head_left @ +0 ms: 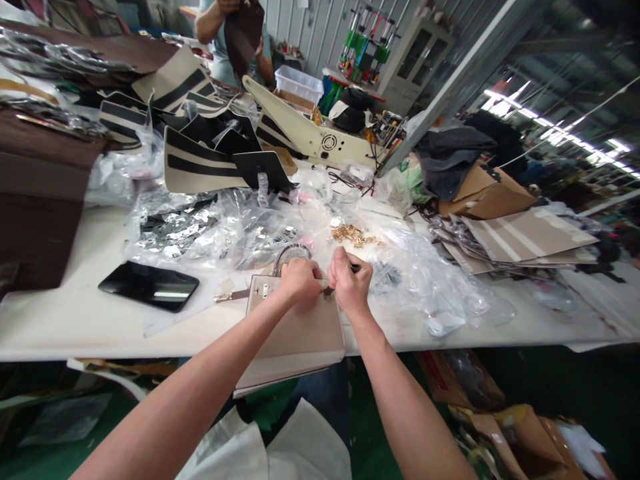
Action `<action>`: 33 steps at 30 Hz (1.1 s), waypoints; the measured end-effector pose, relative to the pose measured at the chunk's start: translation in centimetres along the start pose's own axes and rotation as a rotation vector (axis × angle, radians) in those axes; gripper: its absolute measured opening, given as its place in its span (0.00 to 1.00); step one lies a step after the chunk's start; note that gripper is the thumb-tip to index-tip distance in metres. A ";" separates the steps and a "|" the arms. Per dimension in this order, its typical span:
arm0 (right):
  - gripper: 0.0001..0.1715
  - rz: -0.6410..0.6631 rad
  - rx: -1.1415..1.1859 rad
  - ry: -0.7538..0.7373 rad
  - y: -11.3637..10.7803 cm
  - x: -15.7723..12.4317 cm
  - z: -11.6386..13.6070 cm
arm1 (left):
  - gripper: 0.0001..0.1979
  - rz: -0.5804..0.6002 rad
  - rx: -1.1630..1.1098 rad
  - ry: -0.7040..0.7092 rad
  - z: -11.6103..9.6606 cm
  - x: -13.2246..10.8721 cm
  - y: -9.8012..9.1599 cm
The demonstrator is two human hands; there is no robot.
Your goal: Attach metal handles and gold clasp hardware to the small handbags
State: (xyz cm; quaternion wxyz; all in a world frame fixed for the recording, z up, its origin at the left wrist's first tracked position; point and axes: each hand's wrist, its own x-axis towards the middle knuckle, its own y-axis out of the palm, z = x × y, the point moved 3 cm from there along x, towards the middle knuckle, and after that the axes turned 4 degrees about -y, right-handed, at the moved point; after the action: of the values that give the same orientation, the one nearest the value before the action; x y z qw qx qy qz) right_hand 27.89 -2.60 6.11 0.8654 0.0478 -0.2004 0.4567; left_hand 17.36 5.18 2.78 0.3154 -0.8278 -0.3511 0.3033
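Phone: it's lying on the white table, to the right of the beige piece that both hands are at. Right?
Wrong side: the phone is to the left of the beige piece, as the head view shows. It does lie on the white table, and the left hand and right hand are both at that piece.

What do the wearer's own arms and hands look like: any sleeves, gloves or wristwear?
The left hand and right hand wear no gloves; no watch or bracelet shows. The left forearm and right forearm are bare, no sleeves in view. Whether any ring is worn, I cannot tell.
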 end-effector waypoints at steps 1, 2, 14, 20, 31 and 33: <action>0.44 0.000 -0.007 0.002 0.0 0.0 0.0 | 0.09 -0.007 0.005 0.001 0.0 0.0 0.0; 0.44 -0.002 -0.011 0.004 -0.1 -0.1 0.1 | 0.09 -0.015 0.011 0.000 -0.1 0.0 0.1; 0.42 0.037 0.049 0.029 -0.1 0.0 0.0 | 0.08 -0.040 0.044 0.007 -0.5 -0.9 0.2; 0.42 0.017 -0.064 -0.009 0.1 -0.7 0.6 | 0.07 -0.062 0.045 0.019 -0.6 -1.2 0.4; 0.45 -0.026 0.113 0.113 -0.4 1.3 1.0 | 0.11 -0.056 0.092 0.011 -1.1 -1.5 0.0; 0.46 -0.030 0.196 0.171 -0.8 2.0 1.2 | 0.11 -0.057 0.087 0.013 -1.0 -1.5 0.1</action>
State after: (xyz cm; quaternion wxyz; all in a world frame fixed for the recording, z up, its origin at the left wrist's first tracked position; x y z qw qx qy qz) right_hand 29.17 -1.78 8.06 0.8773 0.0962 -0.0796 0.4634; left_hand 17.30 3.67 3.75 0.3617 -0.8050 -0.3589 0.3038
